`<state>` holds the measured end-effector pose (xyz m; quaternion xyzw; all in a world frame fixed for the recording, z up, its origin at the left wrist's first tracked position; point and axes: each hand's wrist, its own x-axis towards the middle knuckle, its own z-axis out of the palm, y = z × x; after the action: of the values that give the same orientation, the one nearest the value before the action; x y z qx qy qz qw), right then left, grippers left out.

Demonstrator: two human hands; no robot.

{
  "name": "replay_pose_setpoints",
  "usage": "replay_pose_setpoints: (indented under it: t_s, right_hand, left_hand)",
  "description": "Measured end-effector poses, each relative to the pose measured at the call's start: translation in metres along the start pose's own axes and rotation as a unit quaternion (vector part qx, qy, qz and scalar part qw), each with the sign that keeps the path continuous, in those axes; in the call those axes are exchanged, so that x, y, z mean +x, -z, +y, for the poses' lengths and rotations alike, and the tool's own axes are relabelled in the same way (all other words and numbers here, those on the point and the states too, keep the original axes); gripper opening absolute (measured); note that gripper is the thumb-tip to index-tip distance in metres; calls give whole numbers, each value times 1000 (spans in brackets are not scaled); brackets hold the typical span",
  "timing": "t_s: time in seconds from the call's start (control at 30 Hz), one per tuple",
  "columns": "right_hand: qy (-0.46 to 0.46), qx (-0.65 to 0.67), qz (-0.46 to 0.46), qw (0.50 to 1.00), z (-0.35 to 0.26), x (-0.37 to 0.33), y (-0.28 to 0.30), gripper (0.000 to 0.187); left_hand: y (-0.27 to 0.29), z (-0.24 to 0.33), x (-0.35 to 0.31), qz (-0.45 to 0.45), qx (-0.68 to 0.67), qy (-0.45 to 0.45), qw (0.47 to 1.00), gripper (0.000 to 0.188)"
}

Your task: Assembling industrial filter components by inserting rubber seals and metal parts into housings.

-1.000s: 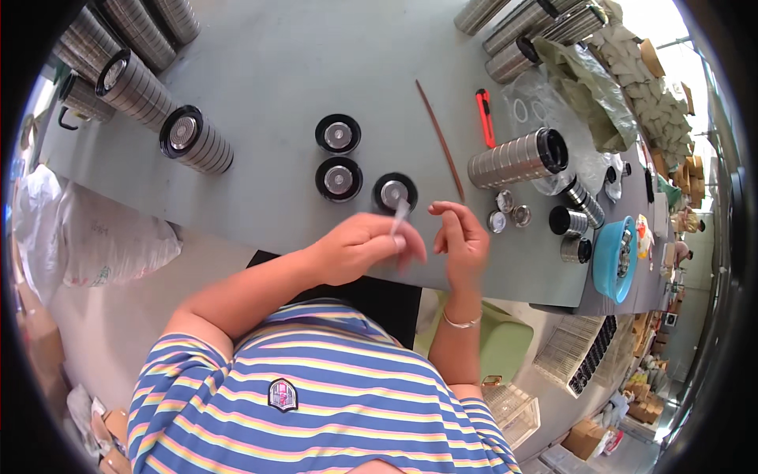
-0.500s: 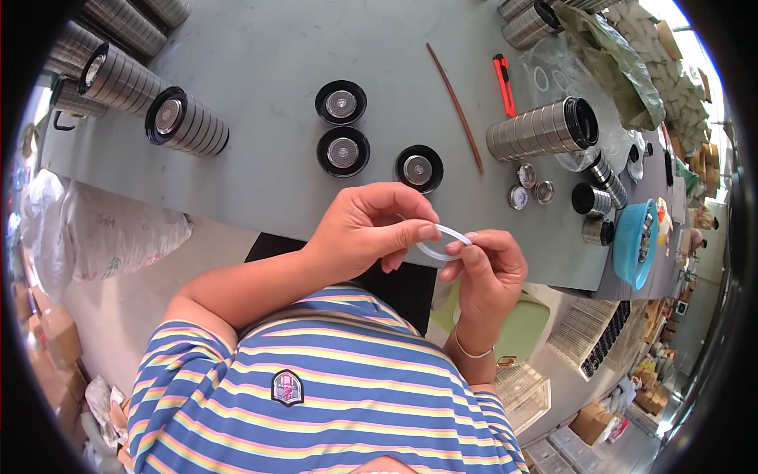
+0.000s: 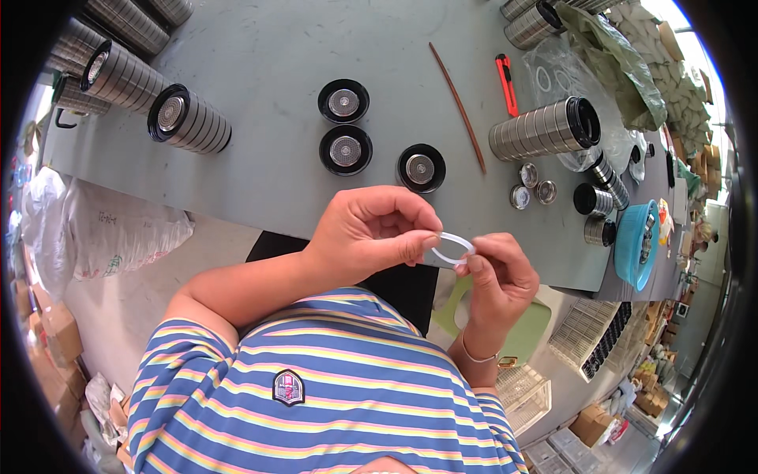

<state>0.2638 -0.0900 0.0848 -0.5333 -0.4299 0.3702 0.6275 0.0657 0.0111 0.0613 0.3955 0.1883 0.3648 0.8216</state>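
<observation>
The grey desk [image 3: 260, 87] carries three black round caps [image 3: 345, 149] ahead of the hands. Nearer the body, the left hand [image 3: 371, 237] and right hand [image 3: 497, 280] each pinch opposite ends of a thin white ring [image 3: 452, 247], held between them, lying roughly left-right.

From here I can't see all of the thin white ring [image 3: 453, 247]: its near arc slips behind my left hand [image 3: 371, 233] thumb and my right hand [image 3: 497, 284] fingers. The silver stacked cylinders [image 3: 118, 71] at upper left are cut by the rim. Small round pieces [image 3: 533, 186] too tiny to identify.
</observation>
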Motion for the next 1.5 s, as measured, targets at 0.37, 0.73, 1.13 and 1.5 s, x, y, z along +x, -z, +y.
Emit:
replay_pose_setpoints:
  t_s: [0.37,0.73,1.13,1.5]
  right_hand:
    - [322,-243,11,915,-7,-8,1,15]
    - [356,-292,-10,888,-8,-5,5,18]
    - [139,-345,97,923,39,24,22,14]
    - [310,-489,-149,801,58,43,-3,20]
  left_hand:
    - [2,7,6,-69,320,-275,904,19]
    - [-3,5,6,-57,364,-356,859,17]
    - [28,-59,38,117,639,-133,749,92]
    - [39,-49,20,34,562,-105,820,73]
